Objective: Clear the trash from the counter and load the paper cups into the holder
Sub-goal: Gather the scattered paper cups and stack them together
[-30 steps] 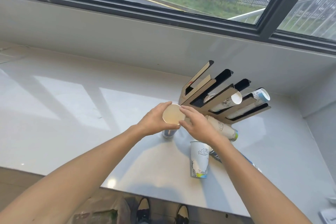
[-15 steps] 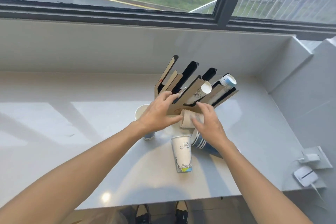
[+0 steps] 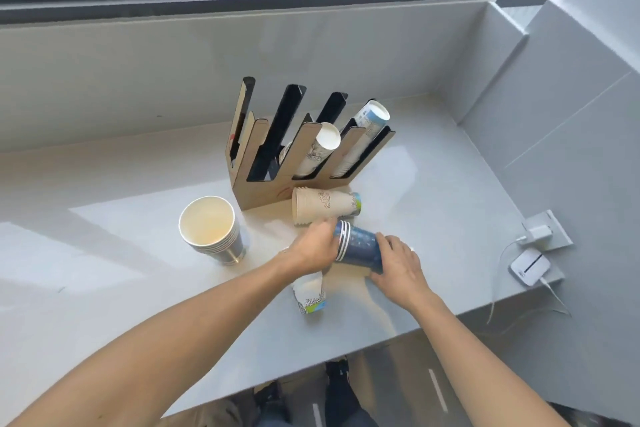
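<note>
A brown cardboard cup holder [image 3: 258, 189] with slanted black slots stands on the counter; its two right slots hold cup stacks [image 3: 318, 149]. A dark blue stack of paper cups [image 3: 360, 248] lies on its side in front of it, gripped by my left hand [image 3: 311, 248] at the rim end and my right hand [image 3: 398, 265] at the base end. A beige stack of cups [image 3: 320, 206] lies sideways just behind. An upright grey stack of cups [image 3: 211, 230] stands left. A white cup [image 3: 310, 295] stands upside down under my left wrist.
The grey counter [image 3: 104, 270] ends at a front edge near my feet. A wall rises on the right. A white charger plugged into a socket [image 3: 540, 232] and a small white device [image 3: 528, 267] with cables sit at the counter's right end. A window ledge runs behind.
My left hand let go of the holder and my right hand left the beige stack. Both now grip the dark blue stack. The view shifted right and down.
</note>
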